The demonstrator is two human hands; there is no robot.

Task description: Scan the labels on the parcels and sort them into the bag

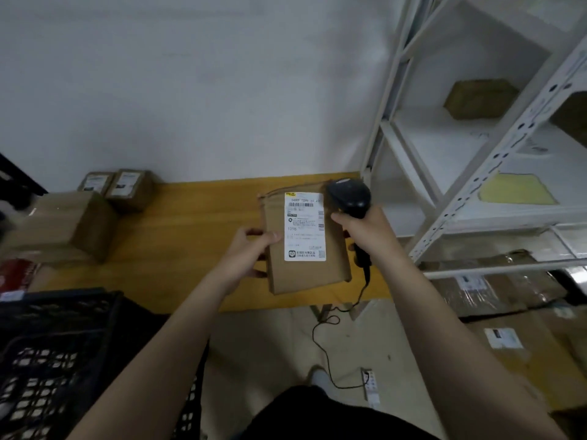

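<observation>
A flat brown cardboard parcel point(330, 265) with a white shipping label point(304, 226) facing up is held above the yellow table point(190, 236). My left hand point(246, 252) grips its left edge, thumb on top. My right hand point(365, 233) grips the handle of a black barcode scanner point(349, 193), whose head sits just right of the label's top corner. The scanner's black cable point(324, 341) hangs down to the floor. No bag is clearly visible.
Three brown boxes point(70, 227) sit at the table's left end. A black mesh crate point(54, 354) stands at lower left. White metal shelving point(476, 147) with a box fills the right. Flattened cartons and parcels point(495, 290) lie on the floor beneath it.
</observation>
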